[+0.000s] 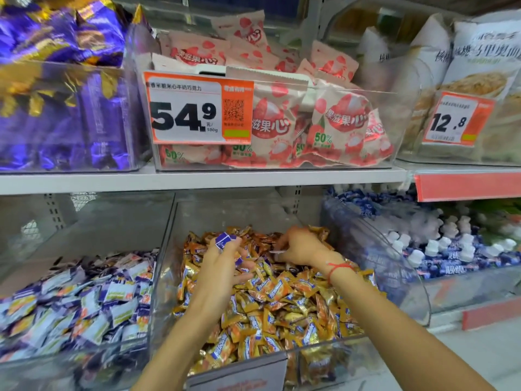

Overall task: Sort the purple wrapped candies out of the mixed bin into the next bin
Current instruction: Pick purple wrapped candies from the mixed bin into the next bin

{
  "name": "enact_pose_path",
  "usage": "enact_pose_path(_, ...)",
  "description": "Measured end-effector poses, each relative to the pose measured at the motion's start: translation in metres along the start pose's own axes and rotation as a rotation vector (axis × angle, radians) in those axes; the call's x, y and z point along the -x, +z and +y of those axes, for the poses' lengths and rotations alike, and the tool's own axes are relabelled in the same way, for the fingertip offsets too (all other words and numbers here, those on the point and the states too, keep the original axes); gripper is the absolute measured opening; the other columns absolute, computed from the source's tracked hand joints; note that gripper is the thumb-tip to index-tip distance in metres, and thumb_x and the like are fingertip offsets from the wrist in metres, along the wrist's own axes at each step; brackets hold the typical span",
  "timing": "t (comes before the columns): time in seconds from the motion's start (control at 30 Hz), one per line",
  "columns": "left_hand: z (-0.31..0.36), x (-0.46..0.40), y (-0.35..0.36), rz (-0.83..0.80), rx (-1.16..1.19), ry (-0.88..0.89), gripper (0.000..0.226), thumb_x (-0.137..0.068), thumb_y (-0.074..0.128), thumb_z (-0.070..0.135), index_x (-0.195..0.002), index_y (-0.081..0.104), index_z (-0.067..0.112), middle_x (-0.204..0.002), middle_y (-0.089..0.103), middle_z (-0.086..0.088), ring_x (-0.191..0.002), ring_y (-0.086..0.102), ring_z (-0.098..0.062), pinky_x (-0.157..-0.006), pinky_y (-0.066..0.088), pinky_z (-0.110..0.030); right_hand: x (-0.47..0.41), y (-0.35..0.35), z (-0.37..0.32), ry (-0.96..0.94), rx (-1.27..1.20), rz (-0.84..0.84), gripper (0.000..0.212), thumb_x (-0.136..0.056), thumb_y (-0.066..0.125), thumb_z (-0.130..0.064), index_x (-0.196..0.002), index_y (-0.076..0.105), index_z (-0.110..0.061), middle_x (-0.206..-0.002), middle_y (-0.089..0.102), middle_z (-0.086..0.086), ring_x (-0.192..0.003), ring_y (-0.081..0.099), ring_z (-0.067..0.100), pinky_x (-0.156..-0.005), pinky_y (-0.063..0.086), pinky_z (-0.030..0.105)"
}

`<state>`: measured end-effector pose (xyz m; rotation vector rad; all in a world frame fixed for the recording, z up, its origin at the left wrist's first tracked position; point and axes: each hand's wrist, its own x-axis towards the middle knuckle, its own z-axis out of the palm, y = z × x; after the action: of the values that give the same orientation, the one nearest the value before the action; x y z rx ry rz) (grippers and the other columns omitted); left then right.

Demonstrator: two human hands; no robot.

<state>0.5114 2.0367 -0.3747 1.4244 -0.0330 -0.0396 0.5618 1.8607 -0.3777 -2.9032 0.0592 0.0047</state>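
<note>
From the head camera, both bare arms reach into the clear mixed bin (169, 249) on the lower shelf, which is heaped with orange and gold wrapped candies (282, 294). The left hand (222, 261) is raised over the pile at about 11 o'clock of the bin's middle, its fingers curled around purple wrapped candies (224, 240); one shows at the fingertips and another lower, by the thumb. The right hand (298, 249) lies at about 1 o'clock, palm down on the candy heap, fingers bent and pinching at something small and pale; what it has cannot be told. A red string bracelet (337, 268) circles that wrist.

At 9 o'clock, just beside the mixed bin, the next bin (153, 277) holds purple and white wrapped candies (84, 303). At 3 o'clock a bin of blue and white sweets (451, 249) stands. On the shelf above, at 12 o'clock, a bin of pink packets carries an orange price tag (197, 108) reading 54.9.
</note>
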Motion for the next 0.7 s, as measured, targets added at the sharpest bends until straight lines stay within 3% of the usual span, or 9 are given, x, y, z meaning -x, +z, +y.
enact_pose_path(0.1, 0.002, 0.001, 0.0, -0.086, 0.068, -0.017, 0.017, -0.101, 0.046, 0.024, -0.103, 0.06, 0.014, -0.105, 0.069, -0.003, -0.085, 0.071, -0.013, -0.08, 0.058, -0.037, 0.023, -0.024, 0.004, 0.035, -0.546, 0.004, 0.029, -0.091, 0.065, -0.023, -0.117, 0.069, -0.009, -0.104, 0.07, 0.002, -0.083, 0.061, 0.012, -0.066, 0.049, 0.016)
enact_pose_path(0.17, 0.002, 0.002, 0.0, -0.144, 0.064, 0.008, 0.027, -0.101, 0.043, 0.027, -0.124, 0.052, 0.015, -0.113, 0.068, 0.002, -0.091, 0.07, -0.007, -0.083, 0.058, -0.033, 0.04, -0.037, -0.002, -0.005, -0.842, -0.058, 0.03, -0.091, 0.065, -0.018, -0.119, 0.066, -0.008, -0.108, 0.07, 0.003, -0.086, 0.064, 0.01, -0.075, 0.053, 0.014)
enact_pose_path(0.23, 0.0, 0.003, 0.001, -0.195, 0.043, 0.03, 0.034, -0.101, 0.043, 0.029, -0.132, 0.048, 0.017, -0.121, 0.065, 0.004, -0.095, 0.068, -0.002, -0.09, 0.055, -0.035, 0.054, -0.047, -0.01, -0.08, -1.048, -0.088, 0.029, -0.087, 0.069, -0.015, -0.116, 0.068, -0.01, -0.109, 0.072, 0.007, -0.095, 0.068, 0.014, -0.087, 0.054, 0.021)
enact_pose_path(0.33, 0.0, 0.009, 0.004, -0.282, -0.009, 0.111, 0.039, -0.1, 0.042, 0.038, -0.136, 0.049, 0.027, -0.13, 0.059, 0.008, -0.101, 0.067, -0.001, -0.102, 0.047, -0.038, 0.065, -0.05, -0.027, -0.135, -1.231, -0.003, 0.02, -0.08, 0.075, -0.014, -0.1, 0.072, -0.011, -0.093, 0.075, 0.006, -0.087, 0.071, 0.014, -0.079, 0.055, 0.018)
enact_pose_path(0.43, 0.001, 0.014, 0.006, -0.253, -0.051, 0.275, 0.033, -0.101, 0.037, 0.035, -0.129, 0.052, 0.029, -0.123, 0.059, 0.015, -0.108, 0.063, -0.001, -0.089, 0.051, -0.021, 0.069, -0.038, -0.042, -0.202, -1.201, 0.109, 0.014, -0.081, 0.075, -0.016, -0.094, 0.076, -0.013, -0.088, 0.076, 0.001, -0.084, 0.071, 0.013, -0.075, 0.055, 0.018)
enact_pose_path(0.53, 0.001, 0.011, 0.004, -0.118, -0.039, 0.339, 0.032, -0.102, 0.038, 0.028, -0.127, 0.055, 0.019, -0.119, 0.064, 0.004, -0.107, 0.064, -0.005, -0.079, 0.054, -0.017, 0.07, -0.044, -0.04, -0.305, -1.014, 0.023, 0.014, -0.09, 0.066, -0.025, -0.101, 0.074, -0.026, -0.094, 0.075, -0.006, -0.089, 0.069, 0.006, -0.077, 0.054, 0.016)
enact_pose_path(0.63, 0.0, 0.009, 0.0, -0.037, -0.022, 0.317, 0.017, -0.101, 0.042, 0.025, -0.112, 0.055, 0.023, -0.105, 0.065, -0.001, -0.09, 0.068, -0.004, -0.071, 0.055, -0.016, 0.057, -0.058, -0.01, -0.246, -0.669, 0.087, 0.018, -0.093, 0.062, -0.02, -0.107, 0.072, -0.025, -0.1, 0.071, -0.012, -0.092, 0.067, 0.007, -0.082, 0.055, 0.024)
enact_pose_path(0.7, -0.001, 0.01, 0.0, -0.058, -0.032, 0.301, 0.016, -0.101, 0.043, 0.025, -0.112, 0.054, 0.025, -0.101, 0.064, -0.003, -0.085, 0.067, -0.007, -0.068, 0.054, -0.016, 0.04, -0.054, 0.014, -0.156, -0.315, 0.072, 0.027, -0.093, 0.057, -0.007, -0.113, 0.07, -0.02, -0.114, 0.068, -0.007, -0.107, 0.064, 0.012, -0.094, 0.051, 0.028)
